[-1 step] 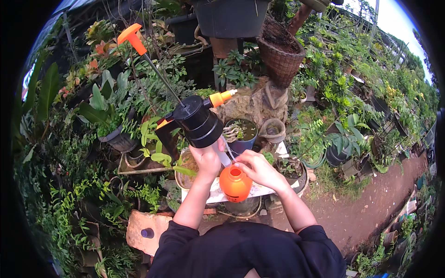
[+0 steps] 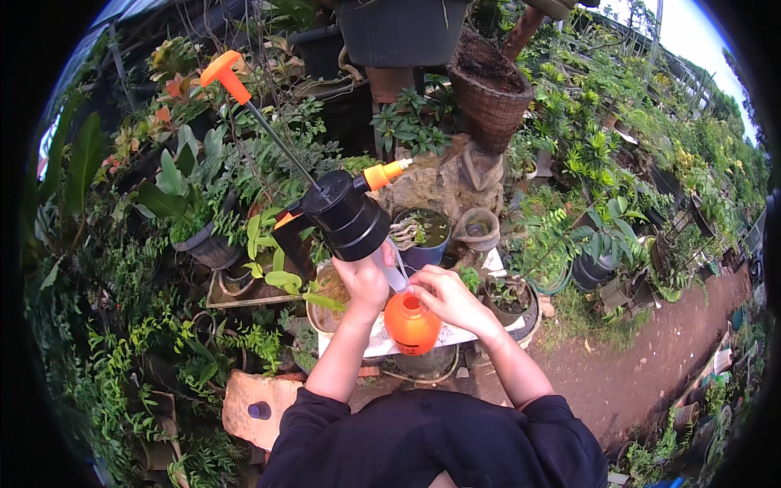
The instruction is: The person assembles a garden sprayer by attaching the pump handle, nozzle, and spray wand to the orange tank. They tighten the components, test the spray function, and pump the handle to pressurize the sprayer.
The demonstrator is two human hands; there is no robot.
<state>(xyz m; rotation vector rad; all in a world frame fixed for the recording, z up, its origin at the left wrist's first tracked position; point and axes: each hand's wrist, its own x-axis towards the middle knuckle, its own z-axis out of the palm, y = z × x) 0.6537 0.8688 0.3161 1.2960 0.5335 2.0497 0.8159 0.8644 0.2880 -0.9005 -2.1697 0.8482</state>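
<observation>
A dark top (image 2: 423, 435) with short, loose sleeves (image 2: 313, 419) above bare forearms (image 2: 342, 358)

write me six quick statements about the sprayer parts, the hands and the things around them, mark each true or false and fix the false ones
1. The left hand holds the black cylindrical plastic pump head from below. True.
2. The right hand is by the open mouth of the round orange plastic bottle. True.
3. The pump head is screwed onto the bottle. False: it is held apart from it.
4. The T-shaped orange plastic handle is pushed down against the pump head. False: it sticks out on a thin straight rod.
5. A small purple cylindrical object is on the tan slab. True.
6. The slab is right of the bottle. False: it is left.
</observation>
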